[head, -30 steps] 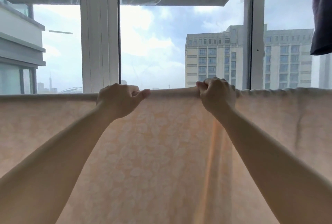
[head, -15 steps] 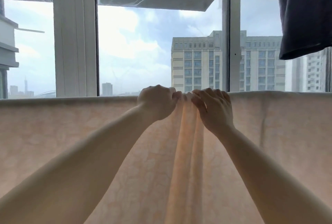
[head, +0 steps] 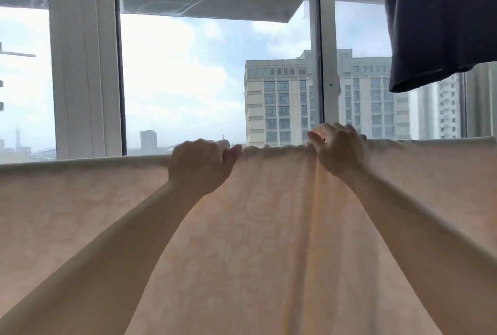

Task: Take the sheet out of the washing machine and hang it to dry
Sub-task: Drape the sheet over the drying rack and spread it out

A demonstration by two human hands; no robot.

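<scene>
While your left hand (head: pixel 199 166) grips the sheet (head: pixel 255 240) at its top fold, pull the right hand (head: pixel 340 150), also gripping, toward 3 o'clock. Flatten the bunched stretch between them.

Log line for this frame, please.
phase: spreading | sheet: draped over rail, bunched between hands | left hand: grips top edge | right hand: grips top edge

The sheet (head: pixel 255 240) is thin, matt peach cloth, faintly floral, light glowing through it, puckered between the 2 gripping hands. Above the right hand (head: pixel 339 150) hangs a dark navy matt garment (head: pixel 441 20).
</scene>
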